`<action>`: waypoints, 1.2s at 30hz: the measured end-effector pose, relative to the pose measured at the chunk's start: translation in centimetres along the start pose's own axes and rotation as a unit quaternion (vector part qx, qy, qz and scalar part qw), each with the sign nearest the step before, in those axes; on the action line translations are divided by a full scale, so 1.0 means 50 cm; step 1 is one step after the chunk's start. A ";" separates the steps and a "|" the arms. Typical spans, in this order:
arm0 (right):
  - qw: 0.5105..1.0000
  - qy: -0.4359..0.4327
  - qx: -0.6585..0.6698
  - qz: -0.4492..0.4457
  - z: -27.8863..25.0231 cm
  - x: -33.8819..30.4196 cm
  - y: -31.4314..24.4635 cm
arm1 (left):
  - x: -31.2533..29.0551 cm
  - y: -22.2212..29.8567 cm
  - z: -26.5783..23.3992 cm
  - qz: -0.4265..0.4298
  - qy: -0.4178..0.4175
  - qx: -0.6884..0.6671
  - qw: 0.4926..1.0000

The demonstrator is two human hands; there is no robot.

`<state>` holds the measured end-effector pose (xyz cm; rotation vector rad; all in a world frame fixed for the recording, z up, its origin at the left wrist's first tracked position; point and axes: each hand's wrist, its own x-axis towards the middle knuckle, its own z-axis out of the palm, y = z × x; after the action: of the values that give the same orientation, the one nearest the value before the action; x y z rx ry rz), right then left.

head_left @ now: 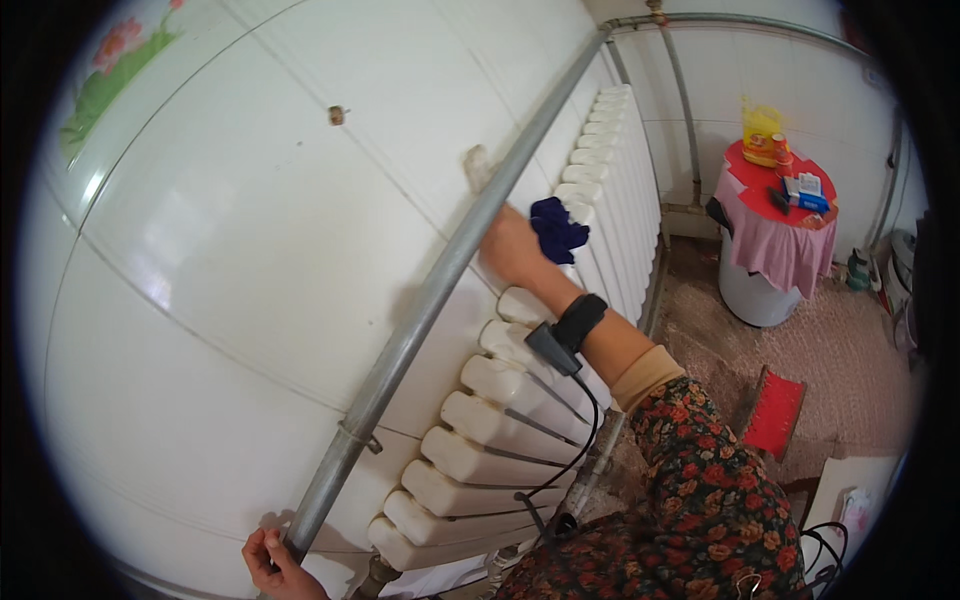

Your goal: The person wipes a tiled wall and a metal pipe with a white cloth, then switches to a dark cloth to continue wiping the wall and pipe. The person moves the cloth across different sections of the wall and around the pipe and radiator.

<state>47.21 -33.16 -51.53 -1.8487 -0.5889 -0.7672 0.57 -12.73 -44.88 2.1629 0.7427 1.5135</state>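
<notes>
My right hand (509, 246) reaches in above the white radiator (507, 385), between its top and the tiled wall. A grey metal pipe (430, 285) slants across in front of it and hides its fingers. On the pipe's far side a pale beige patch (476, 168) shows against the tiles; I cannot tell what it is. A bunched dark blue cloth (558, 230) lies on the radiator beside the right wrist. At the lower left my left hand (277, 566) has its fingers curled at the pipe's lower end; whether anything is in them does not show.
A black strap with a cable (590, 400) is on my right wrist. Beyond the radiator stands a round white tub (757, 298) under a red and pink cover, with a yellow bag (762, 128) on top. A red tray-like thing (772, 413) lies on the floor.
</notes>
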 end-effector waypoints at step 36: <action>0.992 0.047 0.059 -0.100 0.023 -0.030 0.040 | -0.001 -0.002 0.028 0.016 0.098 -0.011 0.995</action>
<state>47.87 -32.91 -54.20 -1.6529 -0.7516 -0.9265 1.84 -12.75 -45.45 2.0392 0.7533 1.7613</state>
